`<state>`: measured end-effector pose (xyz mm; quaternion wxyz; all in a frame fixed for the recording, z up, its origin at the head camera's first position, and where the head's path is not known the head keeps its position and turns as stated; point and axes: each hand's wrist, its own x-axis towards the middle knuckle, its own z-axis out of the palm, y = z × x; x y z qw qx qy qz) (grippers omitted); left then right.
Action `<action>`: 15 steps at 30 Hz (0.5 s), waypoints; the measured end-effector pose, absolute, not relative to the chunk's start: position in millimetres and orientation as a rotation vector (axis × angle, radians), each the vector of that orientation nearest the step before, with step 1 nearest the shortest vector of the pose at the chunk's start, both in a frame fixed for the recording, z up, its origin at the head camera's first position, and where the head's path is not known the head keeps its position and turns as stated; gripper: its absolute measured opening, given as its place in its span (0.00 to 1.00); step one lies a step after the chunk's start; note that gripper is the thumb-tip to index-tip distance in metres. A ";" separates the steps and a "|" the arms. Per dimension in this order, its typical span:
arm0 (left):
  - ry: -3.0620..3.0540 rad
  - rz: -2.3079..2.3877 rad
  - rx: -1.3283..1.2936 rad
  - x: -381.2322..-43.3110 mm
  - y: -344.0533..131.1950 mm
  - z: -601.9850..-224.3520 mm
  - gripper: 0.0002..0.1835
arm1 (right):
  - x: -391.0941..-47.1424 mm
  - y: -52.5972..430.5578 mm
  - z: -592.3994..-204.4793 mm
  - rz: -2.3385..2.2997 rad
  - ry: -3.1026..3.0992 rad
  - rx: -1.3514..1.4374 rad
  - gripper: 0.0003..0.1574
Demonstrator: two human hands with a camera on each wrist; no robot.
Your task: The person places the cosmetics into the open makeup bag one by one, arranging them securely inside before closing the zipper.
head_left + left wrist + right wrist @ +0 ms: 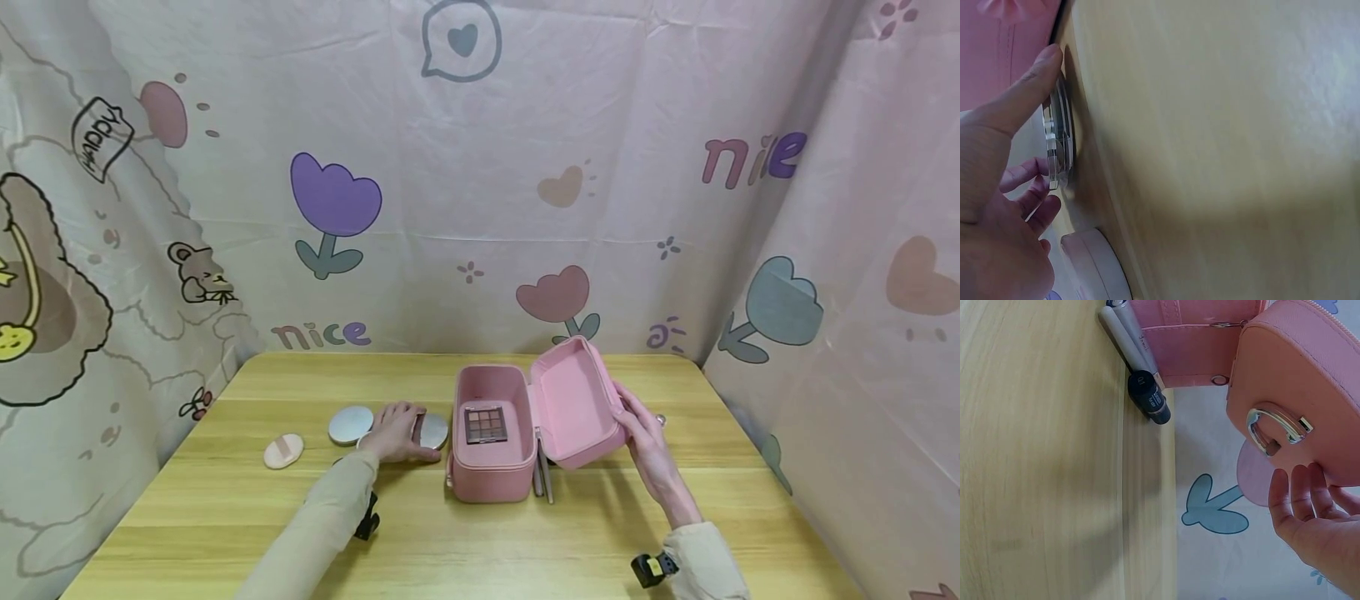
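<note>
A pink makeup case [491, 483] stands on the table with its lid [573, 404] swung out to the right. My right hand [651, 446] grips the lid's right edge, fingers against its outside near the carry handle [1279, 428]. Inside the case lies an eyeshadow palette [486, 425]. Left of the case, my left hand [393, 433] holds a clear-edged makeup palette [1052, 165] between thumb and fingers, close over the table. A round silvery compact [435, 432] shows beside it, partly covered by the hand.
Farther left are another round compact [351, 425] and a powder puff [283, 451]. Right of the case lie two slim makeup tubes [1125, 337] and a short black-capped tube [1147, 397]. A printed curtain [450, 208] hangs behind the table.
</note>
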<state>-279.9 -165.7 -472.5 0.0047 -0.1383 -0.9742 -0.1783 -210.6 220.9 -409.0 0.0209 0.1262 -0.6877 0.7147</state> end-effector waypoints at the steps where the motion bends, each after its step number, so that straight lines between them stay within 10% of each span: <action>1: -3.052 -0.557 -0.434 -279.9 -165.7 -472.7 0.47 | -210.6 220.9 -408.9 2.216 -2.132 0.390 0.32; 15: -3.054 -0.597 -0.431 -280.6 -163.8 -470.3 0.46 | -211.0 220.6 -409.0 2.226 -2.125 0.392 0.33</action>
